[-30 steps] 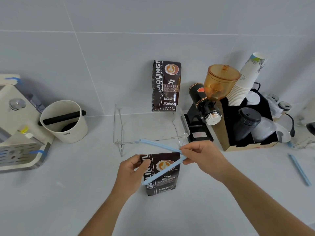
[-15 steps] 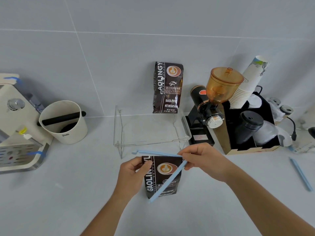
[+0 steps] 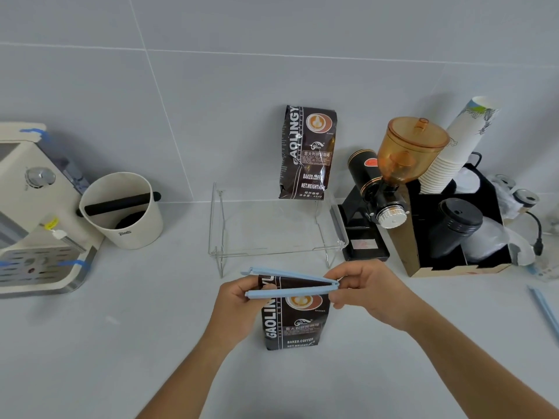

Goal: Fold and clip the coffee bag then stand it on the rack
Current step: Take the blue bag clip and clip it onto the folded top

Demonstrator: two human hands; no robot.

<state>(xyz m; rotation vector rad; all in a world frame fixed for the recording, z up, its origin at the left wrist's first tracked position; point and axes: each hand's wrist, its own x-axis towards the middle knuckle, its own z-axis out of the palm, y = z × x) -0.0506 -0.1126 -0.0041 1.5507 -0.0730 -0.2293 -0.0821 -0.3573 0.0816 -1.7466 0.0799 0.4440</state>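
Note:
A dark brown coffee bag (image 3: 295, 325) stands on the counter in front of me, its top folded over. My left hand (image 3: 239, 300) grips the bag's upper left edge. My right hand (image 3: 367, 293) pinches the hinge end of a light blue sealing clip (image 3: 290, 284). The clip's two arms lie almost level, one behind and one in front of the folded top, with a narrow gap between them at the left end. The clear acrylic rack (image 3: 275, 249) stands just behind. A second coffee bag (image 3: 307, 152) stands on the rack's back edge against the wall.
A black grinder with an amber hopper (image 3: 393, 176) and a black organiser box (image 3: 453, 234) with paper cups stand right of the rack. A white knock box (image 3: 121, 210) and a cream espresso machine (image 3: 33, 213) are at the left. Another blue clip (image 3: 544, 306) lies at the far right.
The clip's front arm has swung up from a steep diagonal to nearly parallel with the back arm, straddling the bag's folded top. Both hands kept their grips.

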